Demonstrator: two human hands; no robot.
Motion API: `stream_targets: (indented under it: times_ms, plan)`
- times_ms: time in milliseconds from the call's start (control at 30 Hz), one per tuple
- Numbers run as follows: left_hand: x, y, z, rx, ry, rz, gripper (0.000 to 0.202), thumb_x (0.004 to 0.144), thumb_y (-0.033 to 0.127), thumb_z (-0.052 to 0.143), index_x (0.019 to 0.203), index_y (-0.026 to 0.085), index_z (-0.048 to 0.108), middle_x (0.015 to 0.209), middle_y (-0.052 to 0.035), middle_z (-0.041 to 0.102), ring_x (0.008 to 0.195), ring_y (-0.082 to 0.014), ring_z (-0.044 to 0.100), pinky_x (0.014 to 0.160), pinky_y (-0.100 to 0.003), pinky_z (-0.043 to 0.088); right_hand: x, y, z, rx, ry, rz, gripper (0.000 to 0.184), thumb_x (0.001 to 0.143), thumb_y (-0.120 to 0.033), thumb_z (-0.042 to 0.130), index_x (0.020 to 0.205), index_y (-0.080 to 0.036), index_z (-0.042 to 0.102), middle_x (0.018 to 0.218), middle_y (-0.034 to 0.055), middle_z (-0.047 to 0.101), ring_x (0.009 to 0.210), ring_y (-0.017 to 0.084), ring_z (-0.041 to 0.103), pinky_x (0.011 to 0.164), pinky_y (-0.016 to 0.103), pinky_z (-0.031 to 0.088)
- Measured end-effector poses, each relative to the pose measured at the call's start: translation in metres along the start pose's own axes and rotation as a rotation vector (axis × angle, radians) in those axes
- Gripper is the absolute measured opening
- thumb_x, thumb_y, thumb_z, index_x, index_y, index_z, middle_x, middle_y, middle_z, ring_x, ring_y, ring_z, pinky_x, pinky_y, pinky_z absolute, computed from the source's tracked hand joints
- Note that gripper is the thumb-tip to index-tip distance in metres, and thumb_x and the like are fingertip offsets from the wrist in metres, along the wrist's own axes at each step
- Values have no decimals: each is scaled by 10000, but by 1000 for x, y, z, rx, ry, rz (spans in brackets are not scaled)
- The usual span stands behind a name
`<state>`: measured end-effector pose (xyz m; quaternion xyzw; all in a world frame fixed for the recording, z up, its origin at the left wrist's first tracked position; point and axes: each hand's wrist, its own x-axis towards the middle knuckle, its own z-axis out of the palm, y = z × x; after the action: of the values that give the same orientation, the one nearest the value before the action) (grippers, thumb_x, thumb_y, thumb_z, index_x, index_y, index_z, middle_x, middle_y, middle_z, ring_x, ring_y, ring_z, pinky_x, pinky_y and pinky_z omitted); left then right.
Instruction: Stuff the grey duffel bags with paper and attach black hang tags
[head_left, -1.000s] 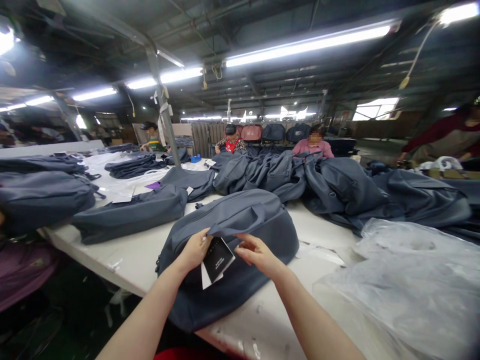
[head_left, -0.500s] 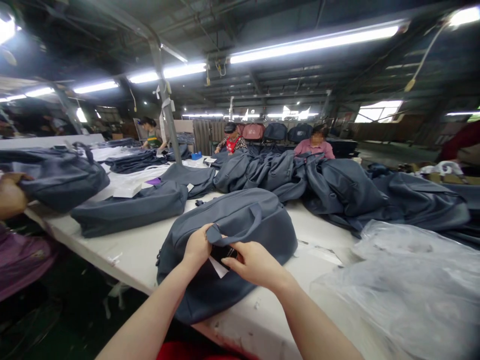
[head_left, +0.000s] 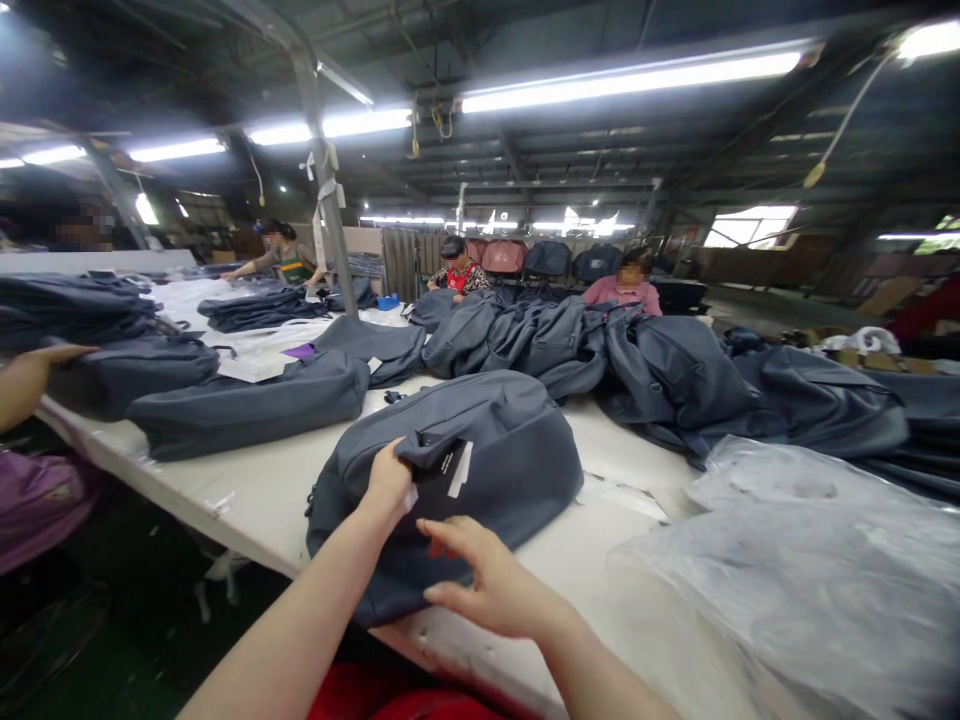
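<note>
A dark blue-grey bag [head_left: 517,440] lies on the white table in front of me. My left hand [head_left: 391,482] is closed on the bag's strap, near its top left part. A black tag [head_left: 448,460] with small pale print and a white slip [head_left: 460,472] hang out beside the gripped strap. Something white shows under my left fingers, too small to name. In front of the bag's lower side hovers my right hand [head_left: 491,580], thumb and fingers apart, holding nothing.
Clear plastic sheeting [head_left: 795,560] is heaped at the right. More dark bags [head_left: 255,405] lie on the left, and a large pile [head_left: 667,380] stretches along the back. A co-worker's hand [head_left: 37,380] touches a bag at far left. Beyond it stands a metal post [head_left: 326,190].
My right hand has let go of the strap and dropped down toward me, opening. The black tag and white slip have swung up into view beside my left hand.
</note>
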<state>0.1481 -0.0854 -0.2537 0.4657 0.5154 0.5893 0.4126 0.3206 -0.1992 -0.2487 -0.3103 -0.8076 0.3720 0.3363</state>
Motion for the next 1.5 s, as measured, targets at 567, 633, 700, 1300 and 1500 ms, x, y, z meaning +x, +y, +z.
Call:
stream_targets:
  times_ms: [567,633,700,1300,1500]
  plan:
    - [-15,38,-28,823,-296,462,375,862,224,450,1159,242,678,1027,-75,685,993,-238,622,910,-367,479,59,48,-16,468,503,224,489,718,-308,706,1181,-178,619,1110,86,688,1031,250,632,972,413,466]
    - [-13,51,-29,1059,-303,565,366,863,194,455,1149,240,679,954,-80,651,913,-232,619,830,-345,488,70,49,-22,436,520,191,355,743,-324,678,1061,-165,686,1051,85,715,1002,255,645,951,411,476]
    - [-8,59,-31,1229,-332,651,426,822,118,476,1207,210,634,990,-93,637,927,-236,615,832,-340,484,79,49,-29,405,533,185,330,753,-341,667,1023,-157,708,1008,87,730,974,260,657,923,415,489]
    - [49,69,-41,521,35,487,522,890,620,405,709,185,630,573,-22,580,620,-196,565,603,-272,444,98,96,-43,626,572,343,474,640,-403,759,1020,-128,691,959,78,731,801,195,667,755,326,505]
    - [76,69,-39,589,-27,421,514,850,619,417,605,205,598,543,-20,553,568,-194,525,582,-282,410,78,101,-9,613,344,406,470,573,-476,812,843,-138,628,649,7,664,581,147,622,563,250,438]
